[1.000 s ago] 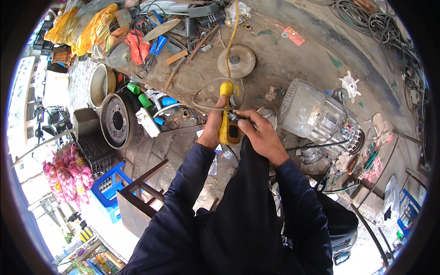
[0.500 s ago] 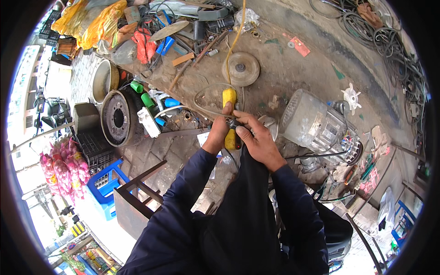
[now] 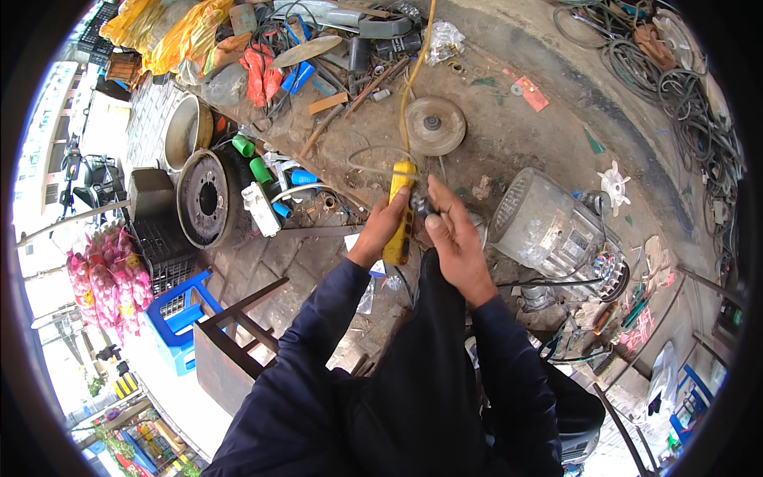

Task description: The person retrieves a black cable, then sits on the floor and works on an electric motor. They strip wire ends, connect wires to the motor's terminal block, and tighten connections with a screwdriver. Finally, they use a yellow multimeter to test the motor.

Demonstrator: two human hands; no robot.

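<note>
My left hand [image 3: 381, 229] is closed around the side of a yellow power strip [image 3: 395, 251], with dark socket openings along its right face. A yellow cord [image 3: 410, 89] runs up from the strip's far end. Just right of it, my right hand [image 3: 455, 242] pinches a dark plug [image 3: 422, 206], smeared by motion. The plug appears apart from the strip. A thin grey cord [image 3: 362, 165] loops past the strip's far end; where it ends behind my hand is hidden.
An electric motor [image 3: 548, 225] with exposed wires lies at right, beside a white fan wheel [image 3: 613, 184]. Ahead sits a round disc [image 3: 435, 127]. A wheel drum [image 3: 208, 199], a blue stool [image 3: 184, 314] and a metal frame [image 3: 238, 342] stand at left. Cables [image 3: 675, 95] pile at far right.
My hands have moved apart slightly. The plug has shifted right, away from the power strip, which now shows more of its length. The whole view has shifted a little.
</note>
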